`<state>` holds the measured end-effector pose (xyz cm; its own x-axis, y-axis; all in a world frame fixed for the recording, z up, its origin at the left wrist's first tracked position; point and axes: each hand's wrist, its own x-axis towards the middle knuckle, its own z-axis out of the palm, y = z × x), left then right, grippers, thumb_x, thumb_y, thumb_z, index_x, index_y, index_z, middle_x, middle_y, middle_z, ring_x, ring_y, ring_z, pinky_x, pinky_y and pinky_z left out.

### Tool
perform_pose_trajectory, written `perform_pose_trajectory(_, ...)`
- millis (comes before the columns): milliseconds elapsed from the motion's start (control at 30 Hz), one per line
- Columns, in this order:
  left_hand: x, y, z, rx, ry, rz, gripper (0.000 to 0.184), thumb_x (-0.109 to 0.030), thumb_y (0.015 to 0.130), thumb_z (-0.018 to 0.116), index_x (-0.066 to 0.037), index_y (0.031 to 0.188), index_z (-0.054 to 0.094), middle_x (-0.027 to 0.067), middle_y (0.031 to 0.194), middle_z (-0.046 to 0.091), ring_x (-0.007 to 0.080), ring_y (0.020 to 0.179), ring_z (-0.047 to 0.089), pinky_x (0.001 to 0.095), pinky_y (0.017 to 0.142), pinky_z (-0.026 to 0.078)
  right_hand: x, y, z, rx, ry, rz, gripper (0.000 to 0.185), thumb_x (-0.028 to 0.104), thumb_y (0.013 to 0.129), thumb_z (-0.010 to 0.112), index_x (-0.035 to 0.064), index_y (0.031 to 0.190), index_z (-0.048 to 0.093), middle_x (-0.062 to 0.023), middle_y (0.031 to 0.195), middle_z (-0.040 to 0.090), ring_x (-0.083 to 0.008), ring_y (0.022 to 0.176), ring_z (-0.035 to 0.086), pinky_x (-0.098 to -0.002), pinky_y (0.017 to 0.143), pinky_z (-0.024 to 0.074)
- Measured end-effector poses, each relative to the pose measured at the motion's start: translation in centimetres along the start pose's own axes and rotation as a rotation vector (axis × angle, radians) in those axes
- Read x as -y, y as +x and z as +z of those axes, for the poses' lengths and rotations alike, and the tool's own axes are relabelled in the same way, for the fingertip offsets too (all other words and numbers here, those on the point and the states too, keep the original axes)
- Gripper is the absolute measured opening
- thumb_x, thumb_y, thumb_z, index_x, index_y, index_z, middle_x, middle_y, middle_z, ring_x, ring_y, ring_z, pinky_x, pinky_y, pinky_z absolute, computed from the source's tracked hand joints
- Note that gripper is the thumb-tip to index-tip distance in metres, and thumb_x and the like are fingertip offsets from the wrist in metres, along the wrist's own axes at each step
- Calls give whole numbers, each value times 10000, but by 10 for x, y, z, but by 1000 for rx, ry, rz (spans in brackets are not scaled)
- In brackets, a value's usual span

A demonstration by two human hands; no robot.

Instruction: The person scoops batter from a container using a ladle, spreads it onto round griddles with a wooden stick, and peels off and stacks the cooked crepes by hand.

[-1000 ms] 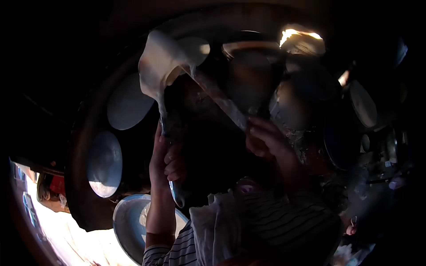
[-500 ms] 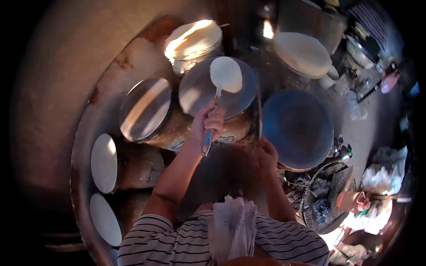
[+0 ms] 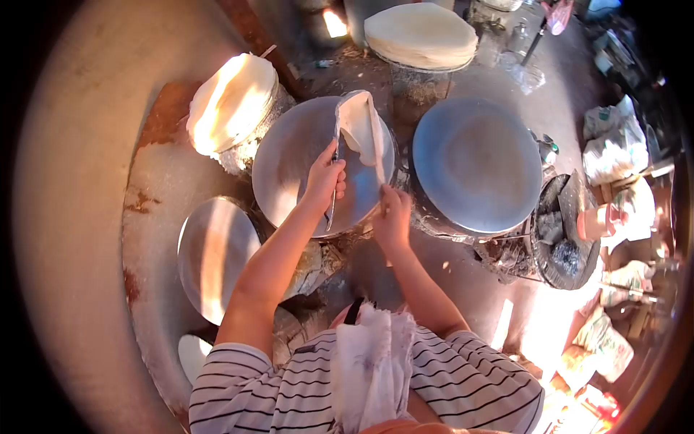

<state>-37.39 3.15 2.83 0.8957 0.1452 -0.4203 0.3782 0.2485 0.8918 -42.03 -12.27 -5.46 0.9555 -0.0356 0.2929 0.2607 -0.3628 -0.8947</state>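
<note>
My left hand (image 3: pixel 325 179) is closed round the handle of a metal ladle (image 3: pixel 332 210), raised over a round grey griddle (image 3: pixel 289 163). The ladle's head is tipped on edge, and a pale, batter-like mass (image 3: pixel 358 130) coats it and hangs down beside it. In my right hand (image 3: pixel 392 211) is a long thin stick (image 3: pixel 377 145), its upper end meeting the top of the ladle's head. Whether the hanging mass touches the griddle I cannot tell.
A second large griddle (image 3: pixel 477 166) stands to the right. At left is another round plate (image 3: pixel 217 253) striped by sunlight. Stacks of thin pale rounds sit at the back (image 3: pixel 421 32) and back left (image 3: pixel 233 98). A round basin (image 3: pixel 553 239) with dark lumps lies at right.
The ladle has turned from face-up to on edge, and its pale load now hangs down. My right hand has brought the stick in against it. The view has shifted.
</note>
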Motion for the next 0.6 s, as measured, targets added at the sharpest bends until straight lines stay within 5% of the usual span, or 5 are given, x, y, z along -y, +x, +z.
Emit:
perform_pose_trajectory(133, -15, 4, -50, 6, 184, 7, 601, -68, 915, 468, -214, 1461, 263, -24, 599, 376, 69, 433, 335, 229, 386, 284, 21, -31, -23, 38, -458, -51, 448, -81, 704, 535, 35, 1133, 586, -134, 1117, 523, -359, 995, 501, -410, 824, 465)
perform_pose_trajectory(233, -10, 16, -73, -23, 338, 53, 565, -76, 919, 469, -231, 1441, 320, -29, 594, 362, 64, 421, 336, 235, 370, 287, 47, -28, 14, 152, -323, 111, 446, -64, 707, 537, 63, 1131, 590, -111, 1126, 528, -339, 1015, 507, -394, 824, 472)
perform_pose_trajectory(333, 1, 38, -95, -123, 550, 211, 543, -75, 916, 472, -270, 1414, 381, -30, 588, 355, 71, 391, 319, 247, 349, 271, 40, 11, 22, 124, -418, -42, 397, -51, 719, 532, 77, 1085, 618, -87, 1093, 563, -320, 1035, 510, -384, 818, 480)
perform_pose_trajectory(433, 10, 49, -139, -159, 811, 332, 565, -124, 866, 530, -284, 1393, 407, 43, 765, 595, 138, 535, 493, 306, 570, 451, 22, 6, -8, 47, -532, -39, 385, -32, 702, 548, 76, 1060, 641, -73, 1112, 586, -291, 1046, 518, -378, 818, 489)
perform_pose_trajectory(600, -8, 23, -139, -230, 1037, 325, 540, -154, 869, 532, -315, 1374, 428, 103, 868, 637, 179, 667, 567, 307, 675, 462, 38, -5, 42, 95, -407, -62, 365, -45, 681, 559, 85, 1007, 660, -51, 1085, 596, -287, 989, 534, -359, 811, 493)
